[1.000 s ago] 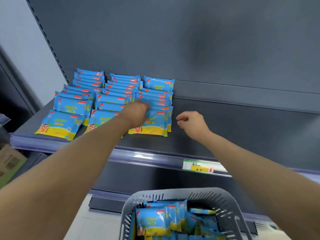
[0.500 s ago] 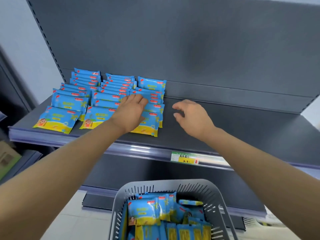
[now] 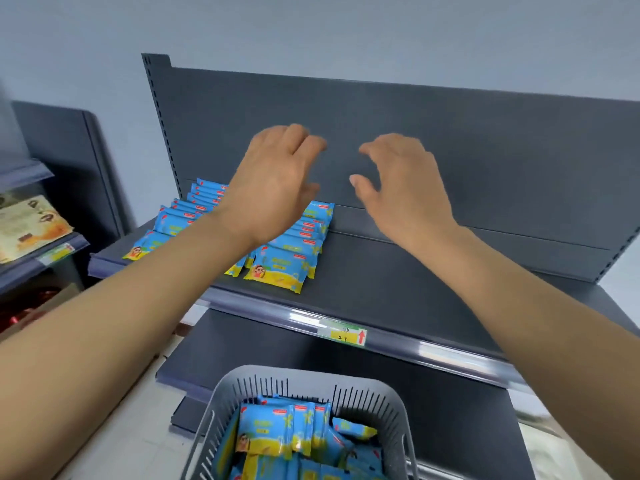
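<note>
At centre frame, left hand (image 3: 273, 181) and right hand (image 3: 398, 181) hover empty, each grip spread, above the blue packets (image 3: 277, 271) rowed centre-left on the shelf (image 3: 398, 282); a low left forearm could sweep front packets off the edge

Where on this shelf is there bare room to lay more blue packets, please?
The shelf is bare from the rightmost row of blue packets to its right end, between the back panel and the price rail. The left part is crowded with packet rows.
</note>
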Demonstrator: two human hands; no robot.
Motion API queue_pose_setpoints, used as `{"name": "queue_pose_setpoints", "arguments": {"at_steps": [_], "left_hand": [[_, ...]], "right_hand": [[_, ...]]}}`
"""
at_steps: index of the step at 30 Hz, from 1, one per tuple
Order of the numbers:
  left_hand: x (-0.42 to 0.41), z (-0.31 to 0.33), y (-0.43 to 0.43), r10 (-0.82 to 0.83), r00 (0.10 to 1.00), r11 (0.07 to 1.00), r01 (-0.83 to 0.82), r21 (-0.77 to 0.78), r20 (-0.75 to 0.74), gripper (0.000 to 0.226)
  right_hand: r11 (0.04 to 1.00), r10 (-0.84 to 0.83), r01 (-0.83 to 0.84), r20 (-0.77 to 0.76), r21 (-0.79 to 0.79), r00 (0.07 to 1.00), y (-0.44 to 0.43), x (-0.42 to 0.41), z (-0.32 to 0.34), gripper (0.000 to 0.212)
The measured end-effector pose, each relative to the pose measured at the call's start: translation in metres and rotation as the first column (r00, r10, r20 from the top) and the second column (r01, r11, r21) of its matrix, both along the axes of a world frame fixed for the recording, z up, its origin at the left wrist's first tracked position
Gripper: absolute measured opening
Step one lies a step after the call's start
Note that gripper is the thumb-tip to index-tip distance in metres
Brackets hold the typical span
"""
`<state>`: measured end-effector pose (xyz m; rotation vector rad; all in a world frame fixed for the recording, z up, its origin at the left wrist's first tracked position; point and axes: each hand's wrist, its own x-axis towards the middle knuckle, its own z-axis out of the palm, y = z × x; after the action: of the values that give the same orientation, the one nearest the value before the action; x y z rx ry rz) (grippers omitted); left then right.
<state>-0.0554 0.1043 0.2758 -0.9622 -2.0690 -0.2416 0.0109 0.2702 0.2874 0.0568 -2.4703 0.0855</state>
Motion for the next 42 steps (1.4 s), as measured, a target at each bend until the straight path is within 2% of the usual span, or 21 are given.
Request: {"name": "queue_pose_setpoints", "arguments": {"at_steps": [5, 9, 13, 16, 21, 27, 31, 35, 39, 42], "left_hand": [[0.058, 0.009, 0.018, 0.005, 0.999, 0.999, -0.003, 0.048, -0.053, 0.045], [0.101, -0.011, 0.027, 0.021, 1.000, 0.999, -0.020, 0.025, -0.024, 0.044], [0.127, -0.058, 0.022, 0.070, 0.994, 0.997, -0.069, -0.017, 0.088, 0.042], [0.140, -0.108, 0.008, 0.142, 0.958, 0.989, -0.127, -0.078, 0.250, 0.042], [0.146, -0.187, -0.020, 0.284, 0.794, 0.956, -0.189, -0.225, 0.538, 0.042], [0.124, -0.266, -0.054, 0.403, 0.595, 0.915, -0.253, -0.313, 0.695, 0.042], [0.107, -0.313, -0.062, 0.448, 0.496, 0.893, -0.205, -0.401, 0.744, 0.046], [0.087, -0.345, -0.062, 0.518, 0.448, 0.847, -0.151, -0.510, 0.729, 0.046], [0.068, -0.372, -0.061, 0.550, 0.431, 0.820, -0.119, -0.560, 0.715, 0.047], [0.055, -0.393, -0.060, 0.541, 0.443, 0.818, -0.077, -0.571, 0.715, 0.055]], "right_hand": [[0.997, 0.079, -0.081, -0.154, -0.011, 0.985, 0.021, 0.039, 0.006, 0.037], [0.983, 0.175, -0.181, -0.187, -0.017, 0.967, 0.030, 0.062, -0.015, 0.034], [0.970, 0.241, -0.241, -0.023, -0.014, 0.970, 0.029, 0.074, -0.058, 0.032], [0.951, 0.309, -0.310, 0.145, -0.020, 0.940, 0.019, 0.076, -0.106, 0.033], [0.933, 0.325, -0.360, 0.474, -0.019, 0.818, -0.001, 0.066, -0.193, 0.030], [0.943, 0.262, -0.330, 0.705, -0.042, 0.659, -0.021, 0.047, -0.286, 0.027], [0.949, 0.250, -0.305, 0.776, -0.079, 0.578, -0.027, 0.035, -0.340, 0.025], [0.959, 0.238, -0.263, 0.813, -0.108, 0.531, -0.036, 0.023, -0.382, 0.044], [0.978, 0.187, -0.180, 0.819, -0.104, 0.543, -0.043, 0.019, -0.414, 0.053], [0.990, 0.137, -0.105, 0.796, -0.093, 0.589, -0.045, 0.019, -0.424, 0.049]]}}
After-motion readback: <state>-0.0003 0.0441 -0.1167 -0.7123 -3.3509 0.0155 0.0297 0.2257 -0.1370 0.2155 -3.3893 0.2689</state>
